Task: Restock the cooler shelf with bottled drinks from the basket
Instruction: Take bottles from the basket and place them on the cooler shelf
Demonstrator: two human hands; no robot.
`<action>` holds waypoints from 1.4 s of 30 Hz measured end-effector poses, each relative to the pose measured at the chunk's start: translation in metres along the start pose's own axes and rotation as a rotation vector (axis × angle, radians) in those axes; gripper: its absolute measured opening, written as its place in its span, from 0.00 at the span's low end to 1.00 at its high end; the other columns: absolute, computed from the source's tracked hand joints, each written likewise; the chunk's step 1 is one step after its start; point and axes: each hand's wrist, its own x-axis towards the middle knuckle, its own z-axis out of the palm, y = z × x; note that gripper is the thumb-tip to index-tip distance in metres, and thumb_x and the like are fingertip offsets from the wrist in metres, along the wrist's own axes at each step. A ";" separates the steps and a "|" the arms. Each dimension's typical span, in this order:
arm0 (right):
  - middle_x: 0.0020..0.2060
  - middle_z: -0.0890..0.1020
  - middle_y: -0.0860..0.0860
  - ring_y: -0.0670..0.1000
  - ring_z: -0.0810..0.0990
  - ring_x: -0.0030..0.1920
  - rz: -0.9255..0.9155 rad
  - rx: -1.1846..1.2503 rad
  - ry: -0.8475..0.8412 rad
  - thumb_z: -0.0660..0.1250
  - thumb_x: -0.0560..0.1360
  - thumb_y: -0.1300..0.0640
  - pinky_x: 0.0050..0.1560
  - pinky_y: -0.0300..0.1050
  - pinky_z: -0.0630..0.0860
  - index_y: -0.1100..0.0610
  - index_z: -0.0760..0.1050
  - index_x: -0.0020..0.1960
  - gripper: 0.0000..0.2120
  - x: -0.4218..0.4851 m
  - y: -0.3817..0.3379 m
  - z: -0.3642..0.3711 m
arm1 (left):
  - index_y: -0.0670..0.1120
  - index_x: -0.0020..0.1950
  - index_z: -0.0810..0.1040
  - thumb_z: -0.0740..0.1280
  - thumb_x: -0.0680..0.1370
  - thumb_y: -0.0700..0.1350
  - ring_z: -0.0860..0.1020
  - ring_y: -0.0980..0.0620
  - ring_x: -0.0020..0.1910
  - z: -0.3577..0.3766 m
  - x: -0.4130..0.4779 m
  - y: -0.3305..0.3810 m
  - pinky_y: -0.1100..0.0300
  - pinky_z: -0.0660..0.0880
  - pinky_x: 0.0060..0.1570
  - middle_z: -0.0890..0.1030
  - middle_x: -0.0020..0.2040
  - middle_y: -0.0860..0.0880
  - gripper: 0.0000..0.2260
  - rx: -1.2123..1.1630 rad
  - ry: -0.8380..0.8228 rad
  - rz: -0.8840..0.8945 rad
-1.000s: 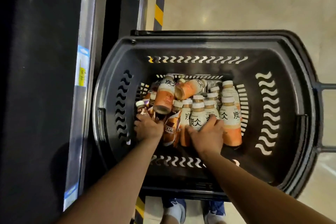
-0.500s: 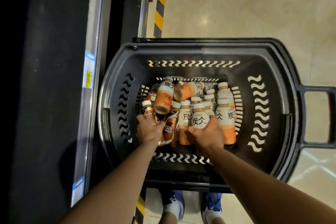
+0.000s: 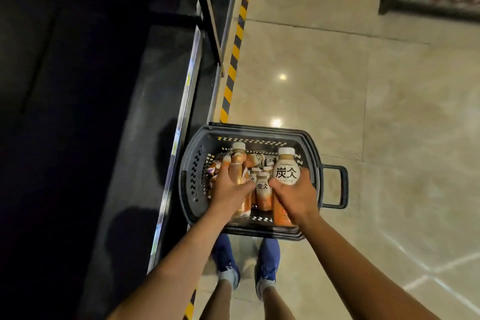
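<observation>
Bottle point(image 3: 285, 173) labelled 炭仌 clamped in right grip point(image 3: 296, 196); left grip point(image 3: 228, 191) clamped on second bottle point(image 3: 237, 160), over basket point(image 3: 259, 129).

Dim, warm light from overhead leaves 2 glare spots on the glossy floor point(image 3: 337, 91). The cooler point(image 3: 65, 86) at left is nearly black. Edges bend; detail is soft.

The big bottle point(image 3: 287, 173) at lower centre bears two large dark characters, 炭仌, on its white label; the small print around them is blurred. A smaller bottle point(image 3: 262, 187) beside it shows the same characters.
</observation>
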 end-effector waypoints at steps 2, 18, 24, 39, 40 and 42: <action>0.43 0.79 0.46 0.45 0.78 0.42 -0.041 0.048 0.010 0.76 0.69 0.50 0.37 0.40 0.71 0.51 0.68 0.57 0.22 -0.034 -0.027 -0.028 | 0.48 0.64 0.72 0.75 0.72 0.41 0.77 0.53 0.57 -0.010 -0.041 0.034 0.66 0.71 0.45 0.79 0.53 0.55 0.23 -0.039 -0.020 0.023; 0.45 0.82 0.49 0.51 0.82 0.43 -0.441 0.125 -0.134 0.76 0.70 0.52 0.41 0.50 0.80 0.45 0.70 0.52 0.17 -0.257 -0.160 -0.153 | 0.56 0.53 0.76 0.75 0.72 0.45 0.84 0.47 0.45 -0.105 -0.301 0.159 0.48 0.82 0.47 0.83 0.52 0.41 0.14 -0.341 -0.073 0.199; 0.45 0.83 0.47 0.51 0.83 0.46 -0.536 0.096 -0.240 0.77 0.69 0.50 0.47 0.55 0.82 0.44 0.71 0.53 0.19 -0.299 -0.177 -0.163 | 0.53 0.55 0.78 0.75 0.69 0.48 0.84 0.44 0.49 -0.126 -0.362 0.154 0.41 0.79 0.55 0.85 0.48 0.45 0.16 -0.467 0.121 0.256; 0.43 0.82 0.48 0.46 0.82 0.39 -0.902 -0.128 -0.744 0.77 0.69 0.51 0.35 0.43 0.76 0.47 0.72 0.52 0.17 -0.470 -0.219 -0.097 | 0.47 0.56 0.75 0.72 0.71 0.43 0.83 0.44 0.40 -0.197 -0.558 0.093 0.43 0.82 0.46 0.82 0.49 0.40 0.15 -0.784 0.644 0.493; 0.43 0.82 0.47 0.44 0.81 0.38 -0.935 -0.133 -0.776 0.77 0.69 0.52 0.34 0.39 0.74 0.48 0.72 0.52 0.17 -0.487 -0.221 -0.091 | 0.46 0.56 0.75 0.71 0.70 0.44 0.83 0.44 0.39 -0.203 -0.574 0.086 0.43 0.82 0.45 0.82 0.49 0.39 0.16 -0.782 0.693 0.506; 0.42 0.82 0.48 0.44 0.80 0.38 -0.979 -0.140 -0.855 0.77 0.69 0.53 0.36 0.41 0.74 0.49 0.73 0.51 0.16 -0.524 -0.221 -0.080 | 0.46 0.56 0.74 0.71 0.70 0.45 0.83 0.43 0.40 -0.214 -0.608 0.071 0.44 0.82 0.45 0.81 0.49 0.38 0.16 -0.761 0.798 0.530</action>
